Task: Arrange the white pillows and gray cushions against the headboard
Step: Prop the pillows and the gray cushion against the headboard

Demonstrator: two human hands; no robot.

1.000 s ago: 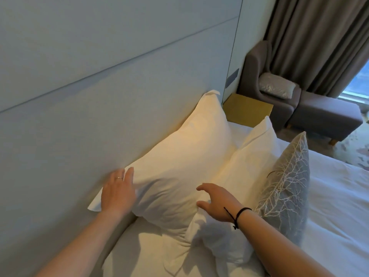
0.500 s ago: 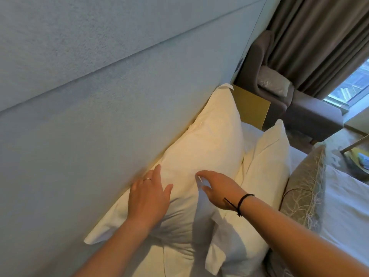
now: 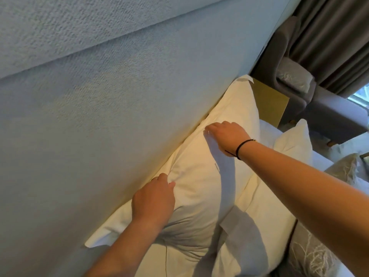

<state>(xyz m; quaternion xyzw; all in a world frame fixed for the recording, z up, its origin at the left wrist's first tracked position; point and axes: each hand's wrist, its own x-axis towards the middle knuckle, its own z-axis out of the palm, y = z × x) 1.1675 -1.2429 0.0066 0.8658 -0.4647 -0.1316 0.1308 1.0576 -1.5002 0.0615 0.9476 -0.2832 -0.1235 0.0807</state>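
Observation:
A large white pillow [image 3: 201, 182] leans against the pale blue padded headboard [image 3: 119, 100]. My left hand [image 3: 153, 200] grips the pillow's top edge near its lower end, fingers curled over the seam. My right hand [image 3: 227, 136], with a black band on the wrist, presses on the same top edge farther along, fingers bent down onto the fabric. A second white pillow [image 3: 267, 212] stands in front of the first, partly under my right forearm. A gray cushion with a white branch pattern [image 3: 311, 250] leans against that one at the lower right.
A yellow-topped bedside table [image 3: 271, 104] stands past the pillow's far corner. Beyond it are a gray armchair [image 3: 323, 108] holding a silvery cushion [image 3: 293, 76], brown curtains [image 3: 335, 37] and a window. White bedding [image 3: 323, 160] lies to the right.
The view has moved closer to the headboard. Both hands have slid up the back pillow to its top edge, and my right hand has moved farther along it.

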